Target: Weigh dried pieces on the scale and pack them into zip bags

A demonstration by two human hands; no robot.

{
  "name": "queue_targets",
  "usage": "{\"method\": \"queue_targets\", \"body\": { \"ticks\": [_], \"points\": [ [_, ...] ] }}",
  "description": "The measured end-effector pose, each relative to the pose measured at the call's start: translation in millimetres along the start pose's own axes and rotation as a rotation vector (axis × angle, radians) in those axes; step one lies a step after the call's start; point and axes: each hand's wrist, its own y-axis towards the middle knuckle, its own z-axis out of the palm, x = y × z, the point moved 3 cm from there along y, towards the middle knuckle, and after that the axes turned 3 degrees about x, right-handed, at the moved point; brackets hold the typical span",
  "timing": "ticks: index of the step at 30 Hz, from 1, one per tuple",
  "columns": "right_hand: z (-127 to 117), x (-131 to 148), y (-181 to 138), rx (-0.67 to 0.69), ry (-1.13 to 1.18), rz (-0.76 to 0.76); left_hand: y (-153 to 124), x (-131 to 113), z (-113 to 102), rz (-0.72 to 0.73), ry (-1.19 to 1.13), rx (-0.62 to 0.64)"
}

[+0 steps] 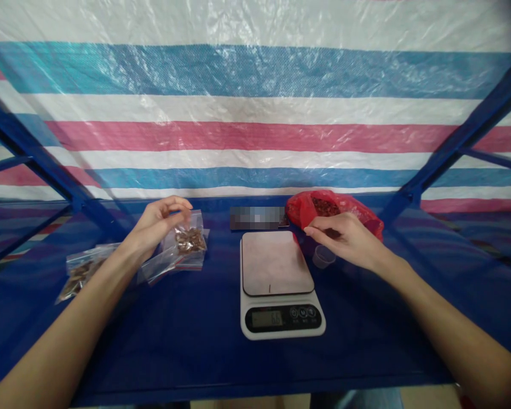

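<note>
Blue bench [212,363]. Head view: left fingers [178,203] at clear bag [190,241] of brown bits, grip unclear; right fingers [322,223] pinched beside red bag [300,210], holding unclear. Probably partway: clear bags filled, red bits [324,207] left unpacked, scale [276,264] showing 6.6.

We counted two bare hands, one left hand [163,218] and one right hand [344,236]. We recorded one scale [276,264], bearing one weighing plate [274,255], one display [267,319] and three buttons [303,312]. We found one red bag [300,210] and one small clear cup [322,260]. Of clear zip bags [191,244] we logged at least three, one or more at the far left and two or more in the nearer pile; overlap prevented an exact figure. We noted one pixelated object [257,218], one blue tabletop [174,329] and one striped sheet [255,136].
</note>
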Motion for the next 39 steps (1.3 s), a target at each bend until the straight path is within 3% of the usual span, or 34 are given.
{"method": "queue_targets", "body": {
  "ticks": [9, 12, 20, 24, 31, 35, 39],
  "points": [
    [4, -1, 2, -0.026, -0.018, 0.004, -2, -15, -18, 0.128, -0.023, -0.035],
    [4, -1, 2, -0.059, -0.018, 0.028, -4, -11, -7, 0.092, 0.013, -0.018],
    [-1, 3, 2, -0.107, 0.044, 0.03, -14, -16, 36, 0.084, -0.004, 0.165],
    [5, 36, 11, -0.214, 0.087, -0.043, -21, -26, 50, 0.173, -0.009, 0.194],
    [33, 113, 69, -0.081, 0.093, -0.108, -31, -46, 62, 0.261, -0.126, 0.204],
    [42, 122, 99, 0.042, 0.273, -0.1, -36, -54, 63, 0.228, -0.233, 0.251],
    [35, 114, 106, 0.032, 0.494, -0.003, -34, -53, 60, 0.208, -0.196, 0.21]
  ]
}}
